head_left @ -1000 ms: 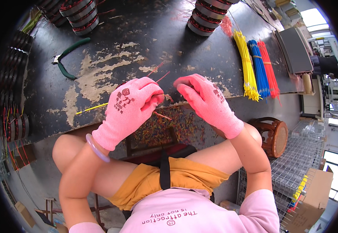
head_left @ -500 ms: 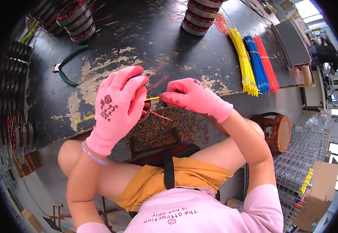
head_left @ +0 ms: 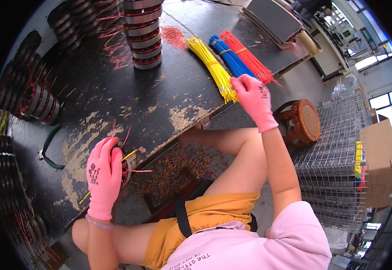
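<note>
My left hand (head_left: 103,173), in a pink glove, is wrapped over a stator (head_left: 125,174) with copper-red windings at the table's front edge. The glove hides most of it. Twisted copper leads (head_left: 139,171) stick out, and a yellow wire (head_left: 128,155) lies by my fingers. My right hand (head_left: 253,100), gloved likewise, is raised at the near ends of a blue wire bundle (head_left: 233,59). Its fingers are pinched together, but what lies between them is hidden. A yellow wire bundle (head_left: 211,67) and a red wire bundle (head_left: 248,56) flank the blue one.
A stator stack (head_left: 144,42) stands on the dark worn table (head_left: 115,96), with more stators (head_left: 38,103) at left. Green-handled cutters (head_left: 49,148) lie left of my left hand. A wooden stool (head_left: 311,120), wire-mesh cage (head_left: 331,157) and cardboard box (head_left: 383,164) stand right.
My right hand has let go of the yellow wire and moved right to the wire bundles. My left hand stays on the stator. The view has swung right.
</note>
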`<state>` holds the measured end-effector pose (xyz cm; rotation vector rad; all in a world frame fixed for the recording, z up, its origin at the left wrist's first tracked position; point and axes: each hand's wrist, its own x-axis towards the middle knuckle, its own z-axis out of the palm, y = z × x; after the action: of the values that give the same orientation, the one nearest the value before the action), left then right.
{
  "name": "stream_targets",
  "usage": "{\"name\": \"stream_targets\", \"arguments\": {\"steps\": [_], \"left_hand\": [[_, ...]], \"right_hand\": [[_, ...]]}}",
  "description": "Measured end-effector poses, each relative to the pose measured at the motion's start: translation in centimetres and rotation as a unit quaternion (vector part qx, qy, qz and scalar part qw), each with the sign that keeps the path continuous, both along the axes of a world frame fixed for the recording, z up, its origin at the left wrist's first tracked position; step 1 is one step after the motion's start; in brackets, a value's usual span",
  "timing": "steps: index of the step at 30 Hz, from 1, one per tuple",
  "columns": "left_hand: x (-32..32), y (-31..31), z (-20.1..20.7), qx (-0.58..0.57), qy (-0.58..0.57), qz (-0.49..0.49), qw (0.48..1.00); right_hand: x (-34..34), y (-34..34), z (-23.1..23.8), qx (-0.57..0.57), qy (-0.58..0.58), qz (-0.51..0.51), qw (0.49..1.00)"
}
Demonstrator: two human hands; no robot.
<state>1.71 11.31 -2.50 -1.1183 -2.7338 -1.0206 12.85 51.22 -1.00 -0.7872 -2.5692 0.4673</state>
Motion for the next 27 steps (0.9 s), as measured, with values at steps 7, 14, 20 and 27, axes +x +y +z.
{"name": "stream_targets", "arguments": {"steps": [7,14,20,27], "left_hand": [[0.2,0.7,-0.4,-0.006,0.001,-0.012,1.000],[0.9,1.1,1.6,0.013,0.190,0.031,0.981],[3.3,1.5,5.5,0.031,0.445,-0.069,0.892],[1.9,-0.3,3.0,0.104,0.181,0.043,0.977]], "right_hand": [[7.7,10.6,-3.0,-0.142,-0.127,-0.085,0.978],[6.6,-1.9,6.9,-0.441,0.085,0.074,0.890],[-0.1,-16.4,7.0,-0.293,0.045,0.495,0.816],[-7.0,-17.5,-0.1,-0.289,-0.140,0.342,0.883]]}}
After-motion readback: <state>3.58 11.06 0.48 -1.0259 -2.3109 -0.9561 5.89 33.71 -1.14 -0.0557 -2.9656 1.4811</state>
